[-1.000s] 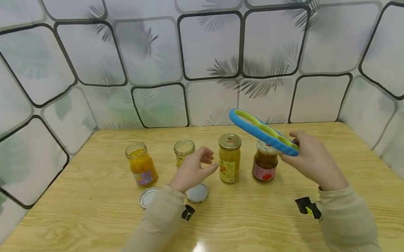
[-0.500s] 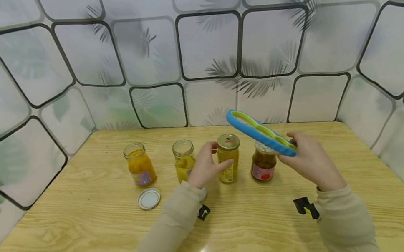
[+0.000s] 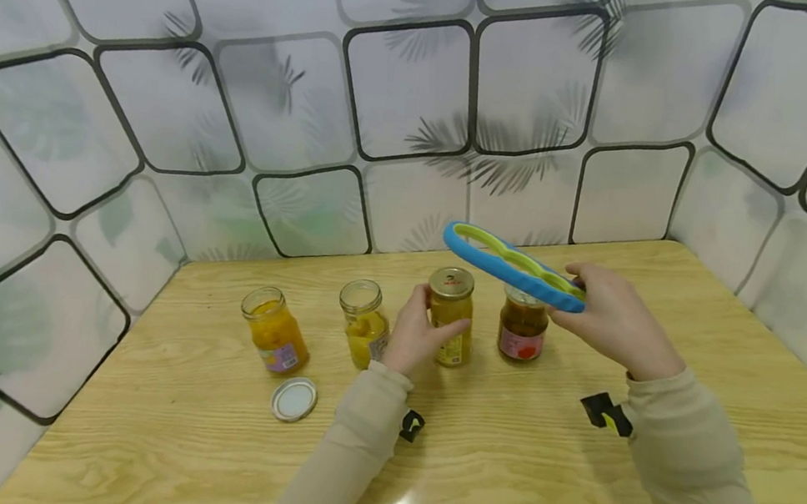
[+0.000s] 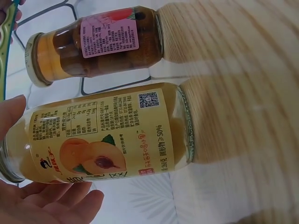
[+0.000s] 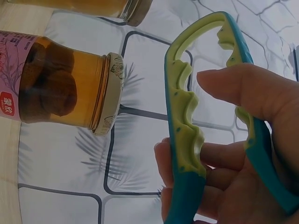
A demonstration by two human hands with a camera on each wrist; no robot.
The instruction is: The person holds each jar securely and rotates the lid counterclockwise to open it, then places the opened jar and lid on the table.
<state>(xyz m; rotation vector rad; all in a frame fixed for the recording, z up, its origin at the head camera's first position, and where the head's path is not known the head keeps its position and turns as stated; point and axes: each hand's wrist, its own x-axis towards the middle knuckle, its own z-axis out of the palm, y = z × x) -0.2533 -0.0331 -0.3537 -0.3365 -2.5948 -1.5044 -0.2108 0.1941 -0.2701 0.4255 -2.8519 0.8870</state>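
My left hand, partly hidden, seems to grip the gold-lidded yellow glass jar, left of the brown glass jar. My right hand holds up the looped blue-and-green plastic tool.

A narrow gap parts the yellow jar from the dark jar, whose lid the blue opener crosses in the head view. The left hand blocks the yellow jar's left side; the table in front offers broad passage.

Glass jar, shiny metal lid; matt plastic tool; glossy wooden table.
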